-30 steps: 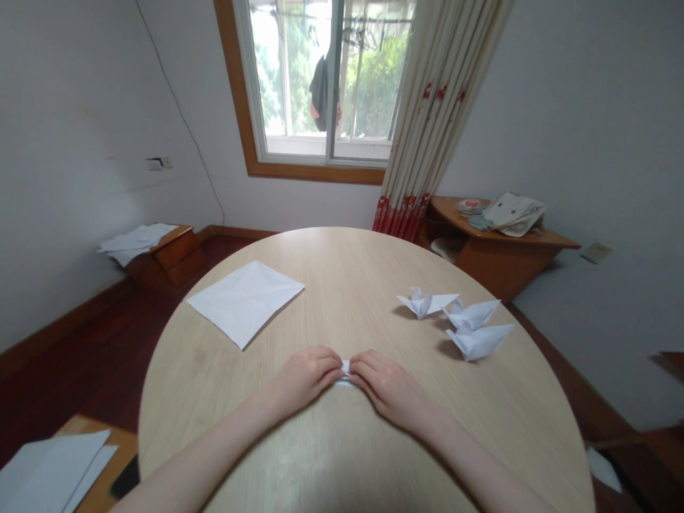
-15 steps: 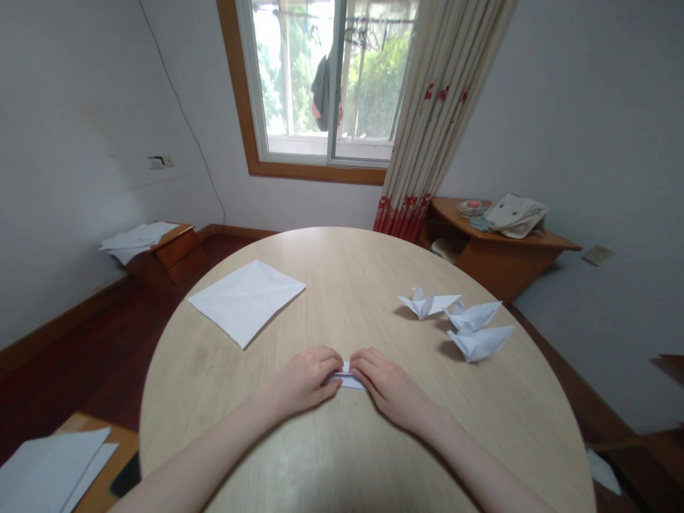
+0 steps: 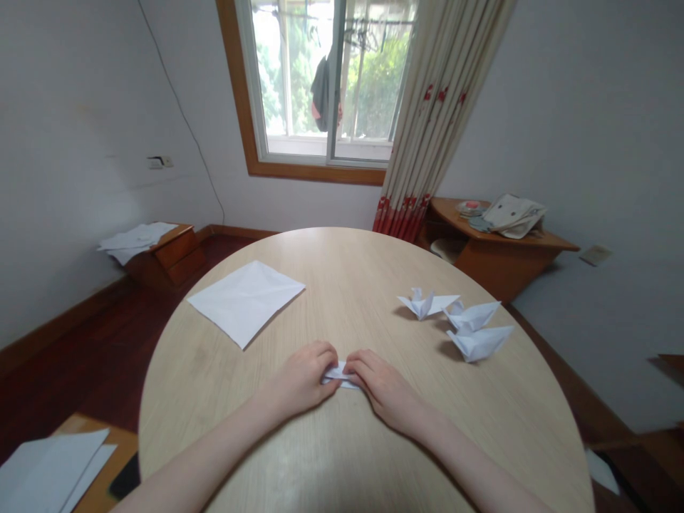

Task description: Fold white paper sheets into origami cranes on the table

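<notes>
A small folded white paper (image 3: 338,372) lies on the round wooden table (image 3: 342,456) between my hands. My left hand (image 3: 310,374) grips its left end, thumb at the near edge and fingers curled over the far side. At the right end, my right hand (image 3: 379,385) holds the paper with its fingers bent over it; its thumb is mostly hidden. Parts of the paper are covered by my fingers. Three folded paper birds (image 3: 481,343) stand close together to the right, beyond my right hand.
A flat, creased white sheet (image 3: 249,303) lies on the table's left side. Loose paper (image 3: 53,470) rests on a low wooden surface at lower left. A corner desk (image 3: 507,246) holding a cloth bag (image 3: 516,215) stands beyond the table at right.
Both hands have shifted slightly left with the folded paper. My fingers have changed their grip a little, and more of the paper's upper flap shows between them.
</notes>
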`<state>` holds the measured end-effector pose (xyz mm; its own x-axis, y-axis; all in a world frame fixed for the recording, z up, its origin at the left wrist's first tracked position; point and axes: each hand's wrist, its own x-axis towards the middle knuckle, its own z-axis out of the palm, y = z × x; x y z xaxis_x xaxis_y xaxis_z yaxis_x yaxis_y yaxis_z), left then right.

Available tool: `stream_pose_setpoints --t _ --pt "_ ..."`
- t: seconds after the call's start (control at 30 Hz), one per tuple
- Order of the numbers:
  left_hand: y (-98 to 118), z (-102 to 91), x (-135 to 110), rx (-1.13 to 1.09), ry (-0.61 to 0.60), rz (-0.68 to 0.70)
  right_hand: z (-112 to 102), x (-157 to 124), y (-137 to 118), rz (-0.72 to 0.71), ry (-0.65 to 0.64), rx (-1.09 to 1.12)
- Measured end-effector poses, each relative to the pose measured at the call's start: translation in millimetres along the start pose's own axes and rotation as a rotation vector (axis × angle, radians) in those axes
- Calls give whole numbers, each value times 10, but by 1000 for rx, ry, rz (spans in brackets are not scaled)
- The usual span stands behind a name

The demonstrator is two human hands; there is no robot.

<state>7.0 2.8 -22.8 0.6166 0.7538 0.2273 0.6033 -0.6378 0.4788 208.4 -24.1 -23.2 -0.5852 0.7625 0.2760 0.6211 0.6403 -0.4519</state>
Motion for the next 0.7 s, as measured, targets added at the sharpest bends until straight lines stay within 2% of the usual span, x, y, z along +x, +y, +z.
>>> stream_pose_setpoints --t 0.33,0.53,0.7 --pt "28 -11 -10 74 2 7 75 17 -36 128 76 73" --pt "39 -25 -2 83 -19 -14 167 25 25 131 135 -116" --pt "61 -32 -6 88 -27 -10 186 32 45 187 131 -206"
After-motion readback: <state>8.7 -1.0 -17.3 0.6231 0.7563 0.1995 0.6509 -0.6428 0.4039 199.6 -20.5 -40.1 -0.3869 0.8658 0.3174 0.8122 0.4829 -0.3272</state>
